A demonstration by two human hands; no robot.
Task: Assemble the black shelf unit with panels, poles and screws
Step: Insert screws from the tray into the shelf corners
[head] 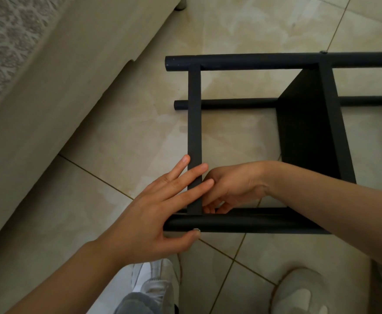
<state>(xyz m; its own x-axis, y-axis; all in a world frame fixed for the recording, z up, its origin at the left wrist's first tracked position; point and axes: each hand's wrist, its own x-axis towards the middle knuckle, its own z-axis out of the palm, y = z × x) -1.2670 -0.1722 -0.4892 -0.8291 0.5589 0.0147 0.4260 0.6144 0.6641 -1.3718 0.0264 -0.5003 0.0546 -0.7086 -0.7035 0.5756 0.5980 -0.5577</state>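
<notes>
Seems mostly built, with black shelf unit (303,132) lying sideways on floor (140,132), left hand (162,200) pressing straight fingers on end panel (194,123), right hand (233,184) curled at near pole (230,223) joint, grasp hidden, probably screws left there

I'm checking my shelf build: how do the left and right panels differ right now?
The left panel shows only its thin edge; the right panel shows a broad face. The left panel sits near the ends of the poles; the right panel sits farther along. The left hand lays straight fingers on the left panel; neither hand holds the right panel. Both are black and run between the same poles.
</notes>
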